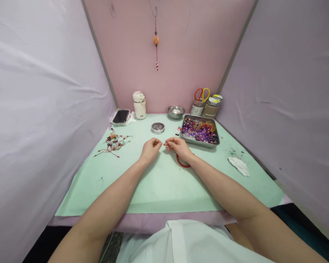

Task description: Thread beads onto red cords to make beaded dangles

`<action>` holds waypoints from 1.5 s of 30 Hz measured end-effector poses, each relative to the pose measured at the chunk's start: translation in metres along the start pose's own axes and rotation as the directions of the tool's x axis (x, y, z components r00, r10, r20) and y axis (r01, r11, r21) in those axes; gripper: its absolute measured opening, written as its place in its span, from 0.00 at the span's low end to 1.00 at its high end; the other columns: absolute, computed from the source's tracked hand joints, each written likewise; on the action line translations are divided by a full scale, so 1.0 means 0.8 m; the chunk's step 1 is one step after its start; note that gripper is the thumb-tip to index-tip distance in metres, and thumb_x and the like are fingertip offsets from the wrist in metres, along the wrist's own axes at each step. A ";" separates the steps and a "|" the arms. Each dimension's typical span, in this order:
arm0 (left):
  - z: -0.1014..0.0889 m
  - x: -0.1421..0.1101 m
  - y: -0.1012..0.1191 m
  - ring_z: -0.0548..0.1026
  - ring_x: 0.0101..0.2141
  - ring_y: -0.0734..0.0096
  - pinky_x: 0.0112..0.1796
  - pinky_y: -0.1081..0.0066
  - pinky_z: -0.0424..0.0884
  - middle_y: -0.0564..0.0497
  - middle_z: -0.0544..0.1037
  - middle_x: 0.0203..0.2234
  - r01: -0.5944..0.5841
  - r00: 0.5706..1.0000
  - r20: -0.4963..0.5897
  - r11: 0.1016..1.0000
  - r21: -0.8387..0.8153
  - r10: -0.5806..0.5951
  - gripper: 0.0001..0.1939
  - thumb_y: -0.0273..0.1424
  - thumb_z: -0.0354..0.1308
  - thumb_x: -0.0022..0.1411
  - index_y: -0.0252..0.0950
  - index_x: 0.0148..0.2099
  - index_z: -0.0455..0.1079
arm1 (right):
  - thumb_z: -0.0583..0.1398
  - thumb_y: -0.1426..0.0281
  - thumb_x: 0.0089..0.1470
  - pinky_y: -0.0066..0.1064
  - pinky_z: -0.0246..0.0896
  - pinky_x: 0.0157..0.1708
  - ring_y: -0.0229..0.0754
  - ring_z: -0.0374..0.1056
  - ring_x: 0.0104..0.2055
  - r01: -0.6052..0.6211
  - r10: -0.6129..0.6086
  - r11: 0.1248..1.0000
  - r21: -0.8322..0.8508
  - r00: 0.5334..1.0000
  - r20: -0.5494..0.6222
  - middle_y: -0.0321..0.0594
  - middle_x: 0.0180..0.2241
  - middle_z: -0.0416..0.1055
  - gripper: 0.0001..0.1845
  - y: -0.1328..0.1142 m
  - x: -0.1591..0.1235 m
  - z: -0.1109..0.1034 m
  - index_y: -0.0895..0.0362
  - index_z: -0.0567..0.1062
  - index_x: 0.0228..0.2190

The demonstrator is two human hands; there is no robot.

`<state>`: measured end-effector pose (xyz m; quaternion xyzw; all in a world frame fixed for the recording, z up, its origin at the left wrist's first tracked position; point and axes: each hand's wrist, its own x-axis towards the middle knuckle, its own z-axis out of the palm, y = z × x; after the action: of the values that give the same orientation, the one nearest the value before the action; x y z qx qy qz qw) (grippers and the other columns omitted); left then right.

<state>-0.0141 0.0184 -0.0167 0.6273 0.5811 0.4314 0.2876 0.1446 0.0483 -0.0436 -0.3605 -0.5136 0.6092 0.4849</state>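
Observation:
Over the middle of the green table cover (159, 193), my left hand (152, 148) is closed in a pinch. What its fingertips hold, if anything, is too small to make out. Facing it a short gap away, my right hand (178, 147) also pinches, with a tiny pale bit by its fingertips that I cannot identify. Beneath my right wrist lies a red ring (183, 165), partly covered by the hand. A round dish of small dark beads (158, 127) sits just beyond the hands. To the right of it is a small red and white box (178, 131).
A metal tray (200, 143) holds purple beads and thread. Behind stand a steel bowl (176, 112), scissors (202, 95) in a jar, another jar (212, 106) and a white bottle (139, 105). Beaded cords (113, 142) and a phone (121, 116) lie left, a white glove (238, 166) right.

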 end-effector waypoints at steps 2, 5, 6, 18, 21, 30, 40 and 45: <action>0.000 -0.001 0.001 0.69 0.27 0.73 0.32 0.72 0.64 0.52 0.75 0.26 0.002 1.000 -0.005 1.000 0.010 -0.002 0.07 0.33 0.54 0.53 0.34 0.31 0.69 | 0.64 0.68 0.45 0.27 0.67 0.34 0.33 0.69 0.28 -0.001 0.001 1.000 -0.007 1.000 0.004 0.39 0.29 0.76 0.09 -0.001 -0.001 0.000 0.58 0.74 0.30; -0.001 -0.001 0.001 0.69 0.27 0.72 0.32 0.72 0.64 0.51 0.75 0.27 -0.012 1.000 -0.018 0.999 0.030 0.013 0.07 0.32 0.53 0.54 0.34 0.31 0.69 | 0.64 0.67 0.45 0.27 0.66 0.34 0.33 0.69 0.29 -0.003 0.003 1.000 -0.023 1.000 0.012 0.40 0.30 0.76 0.09 -0.002 -0.002 0.001 0.58 0.74 0.31; -0.001 -0.001 0.001 0.69 0.27 0.72 0.32 0.72 0.64 0.51 0.76 0.27 -0.019 1.000 -0.023 0.999 0.040 0.020 0.07 0.32 0.53 0.54 0.35 0.31 0.69 | 0.64 0.67 0.45 0.27 0.66 0.34 0.33 0.69 0.29 -0.004 0.004 1.000 -0.029 1.000 0.016 0.40 0.30 0.76 0.09 -0.002 -0.002 0.001 0.58 0.74 0.31; 0.002 -0.003 -0.002 0.70 0.28 0.71 0.34 0.71 0.64 0.51 0.76 0.27 -0.118 0.991 -0.050 0.982 0.145 0.126 0.06 0.29 0.52 0.55 0.35 0.31 0.70 | 0.64 0.67 0.45 0.28 0.66 0.35 0.33 0.69 0.28 -0.005 0.007 0.998 -0.062 1.000 0.026 0.40 0.30 0.77 0.10 -0.002 -0.002 0.002 0.58 0.74 0.31; 0.002 -0.003 -0.001 0.70 0.28 0.71 0.34 0.71 0.64 0.51 0.76 0.27 -0.120 0.990 -0.050 0.980 0.161 0.130 0.06 0.29 0.52 0.55 0.36 0.31 0.70 | 0.64 0.66 0.45 0.28 0.66 0.35 0.33 0.69 0.28 -0.002 0.004 0.998 -0.065 1.000 0.029 0.40 0.30 0.77 0.10 -0.002 -0.003 0.002 0.58 0.74 0.31; 0.001 -0.004 -0.001 0.70 0.29 0.71 0.34 0.71 0.64 0.51 0.76 0.27 -0.139 0.988 -0.046 0.973 0.187 0.150 0.06 0.29 0.52 0.56 0.36 0.32 0.70 | 0.64 0.65 0.45 0.28 0.66 0.36 0.33 0.69 0.29 0.000 0.002 0.997 -0.074 0.999 0.032 0.40 0.30 0.77 0.11 0.001 -0.001 0.001 0.58 0.74 0.31; 0.005 -0.004 -0.001 0.70 0.28 0.71 0.33 0.71 0.64 0.51 0.76 0.27 -0.148 0.989 -0.001 0.971 0.188 0.150 0.06 0.28 0.52 0.55 0.36 0.31 0.70 | 0.64 0.64 0.44 0.29 0.66 0.35 0.34 0.69 0.29 0.013 -0.010 0.996 -0.093 0.999 0.038 0.40 0.30 0.77 0.12 0.000 -0.002 0.002 0.58 0.74 0.31; 0.006 -0.003 -0.002 0.71 0.28 0.71 0.34 0.71 0.65 0.51 0.77 0.28 -0.083 0.997 0.009 0.986 0.147 0.082 0.06 0.28 0.52 0.54 0.35 0.32 0.71 | 0.63 0.63 0.45 0.29 0.65 0.33 0.35 0.68 0.28 0.030 -0.025 0.988 -0.151 0.999 0.037 0.39 0.29 0.77 0.12 -0.002 -0.004 0.004 0.58 0.75 0.31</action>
<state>-0.0104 0.0169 -0.0205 0.6710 0.5844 0.3980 0.2233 0.1425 0.0445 -0.0418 -0.3785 -0.5716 0.5678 0.4557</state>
